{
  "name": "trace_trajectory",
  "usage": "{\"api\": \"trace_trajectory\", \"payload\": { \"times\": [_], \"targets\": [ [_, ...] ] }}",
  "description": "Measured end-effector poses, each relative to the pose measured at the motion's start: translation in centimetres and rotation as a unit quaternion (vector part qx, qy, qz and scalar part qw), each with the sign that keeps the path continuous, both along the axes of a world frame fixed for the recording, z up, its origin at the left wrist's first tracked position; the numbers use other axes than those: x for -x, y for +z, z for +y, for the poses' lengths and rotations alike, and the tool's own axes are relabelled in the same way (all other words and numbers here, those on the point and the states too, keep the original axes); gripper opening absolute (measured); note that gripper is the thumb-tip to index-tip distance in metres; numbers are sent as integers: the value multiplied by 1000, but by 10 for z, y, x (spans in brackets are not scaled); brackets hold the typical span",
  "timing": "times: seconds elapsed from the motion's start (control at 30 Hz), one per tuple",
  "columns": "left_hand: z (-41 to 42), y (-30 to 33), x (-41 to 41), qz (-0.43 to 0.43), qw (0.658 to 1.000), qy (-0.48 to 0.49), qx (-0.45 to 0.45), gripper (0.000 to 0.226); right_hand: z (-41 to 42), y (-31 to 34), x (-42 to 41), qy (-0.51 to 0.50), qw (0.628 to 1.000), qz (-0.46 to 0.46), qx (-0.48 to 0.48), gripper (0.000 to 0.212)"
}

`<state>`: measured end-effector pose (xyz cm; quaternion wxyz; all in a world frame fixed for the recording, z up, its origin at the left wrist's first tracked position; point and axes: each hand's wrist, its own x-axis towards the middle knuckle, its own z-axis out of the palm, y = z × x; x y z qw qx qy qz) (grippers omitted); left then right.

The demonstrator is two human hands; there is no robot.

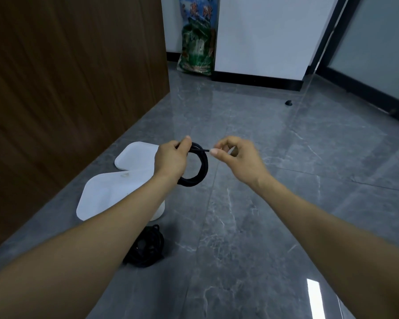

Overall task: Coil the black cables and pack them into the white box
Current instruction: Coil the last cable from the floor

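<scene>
Cabinet panelling [74,88] in dark wood fills the nine o'clock side of my view, and just at its foot the white box [106,194] sits open on the grey tiled floor [251,226], its lid [136,155] lying just beyond it toward eleven o'clock. Below the box, at about seven o'clock, I see a loose tangle of black cable [145,247] on the floor, not yet wound.

At centre, my left hand [171,160] grips a finished-looking coil [198,169] of black cable by its top, fingers curled round the bundled turns so the ring hangs beneath the hand, above the floor and just right of the box. Toward one o'clock of the coil, my right hand [237,157] pinches the short free end [205,150] between thumb and forefinger; the other fingers are loosely bent.

I judge this to be the close of the winding step for this cable: only the tail is left. Next I would tuck or wrap that end so the turns stay together, then carry the coil leftward and down into the box. The heap on the floor awaits the same treatment.
</scene>
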<state>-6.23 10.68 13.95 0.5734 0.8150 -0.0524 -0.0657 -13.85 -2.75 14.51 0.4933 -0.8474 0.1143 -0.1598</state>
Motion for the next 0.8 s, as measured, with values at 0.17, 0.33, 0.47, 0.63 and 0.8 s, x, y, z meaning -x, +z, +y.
{"api": "trace_trajectory", "payload": {
  "times": [0.17,0.33,0.47,0.63,0.8],
  "targets": [
    [-5,1,8,-34,999,-41,-1,39,-10,1,-8,-65,994,-56,64,8],
    [-13,10,17,27,989,-87,114,34,-4,-2,-12,-119,991,-51,44,13],
    [-15,12,19,60,979,-80,175,34,4,-3,-13,-61,997,-43,-9,13],
    [-14,11,19,74,978,-13,193,34,6,0,-10,14,983,13,-182,28],
    [-12,9,14,43,985,40,162,33,11,1,-8,77,967,51,-239,15]
  ]
}}
